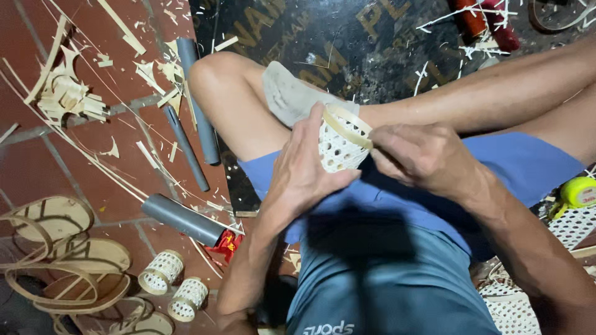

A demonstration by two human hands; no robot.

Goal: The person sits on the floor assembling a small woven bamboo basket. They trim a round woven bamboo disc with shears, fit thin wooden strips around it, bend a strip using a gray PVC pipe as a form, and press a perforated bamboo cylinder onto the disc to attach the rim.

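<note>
I sit with my legs crossed, and both hands meet over my lap. My left hand [304, 170] cups a small white woven cane cylinder [338, 149] from the near side. A pale bamboo strip ring [347, 123] sits around the cylinder's top edge. My right hand [419, 155] pinches that ring at the cylinder's right side. A grey cloth [288, 93] lies over my left knee, just behind the cylinder.
Grey plastic pipes [186, 217] and bamboo shavings [65, 93] lie on the red tile floor at left. Two finished woven cylinders [162, 271] and bent bamboo hoops [68, 260] sit at lower left. A yellow tape measure [577, 192] and woven mesh sheet [571, 226] lie at right.
</note>
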